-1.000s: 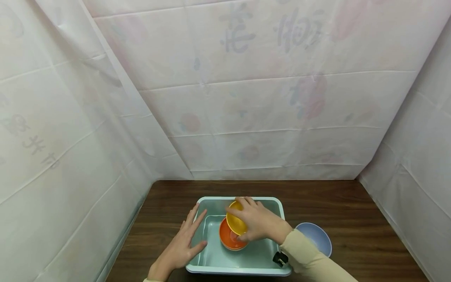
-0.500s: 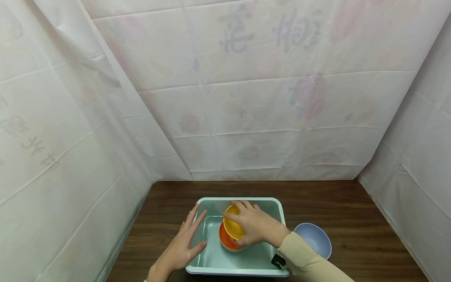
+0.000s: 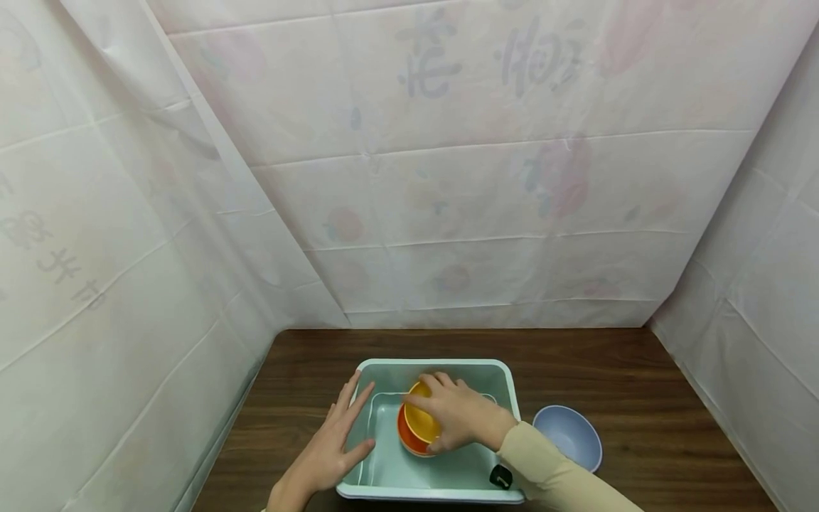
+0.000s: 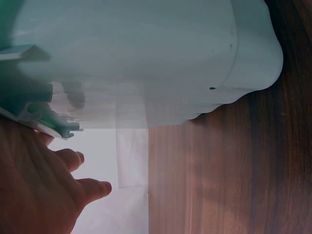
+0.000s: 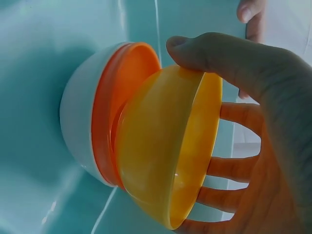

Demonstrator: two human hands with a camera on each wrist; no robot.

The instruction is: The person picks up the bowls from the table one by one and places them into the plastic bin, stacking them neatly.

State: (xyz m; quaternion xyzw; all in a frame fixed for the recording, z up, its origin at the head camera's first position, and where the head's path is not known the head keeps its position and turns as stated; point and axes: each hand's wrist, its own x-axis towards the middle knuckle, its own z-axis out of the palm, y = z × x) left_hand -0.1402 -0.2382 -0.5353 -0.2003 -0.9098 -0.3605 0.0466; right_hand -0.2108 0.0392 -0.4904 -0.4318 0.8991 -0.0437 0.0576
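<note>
My right hand (image 3: 459, 412) grips a yellow bowl (image 5: 156, 141) by its rim, thumb on one side and fingers on the other. The yellow bowl is tilted, its base partly inside an orange bowl (image 5: 127, 73). That orange bowl sits nested in a pale bowl (image 5: 78, 112), and both stand in a light green basin (image 3: 384, 469). With fingers spread, my left hand (image 3: 326, 441) rests along the basin's left rim. In the left wrist view its fingers (image 4: 95, 189) extend past the basin's edge.
A blue bowl (image 3: 568, 435) stands on the dark wooden table (image 3: 640, 398), right of the basin and close to my right sleeve (image 3: 550, 462). White printed sheets (image 3: 461, 178) hang behind the table and on both sides.
My right hand has moved slightly left and down, lowering the yellow bowl further into the orange one. The left hand has stayed at the basin's rim.
</note>
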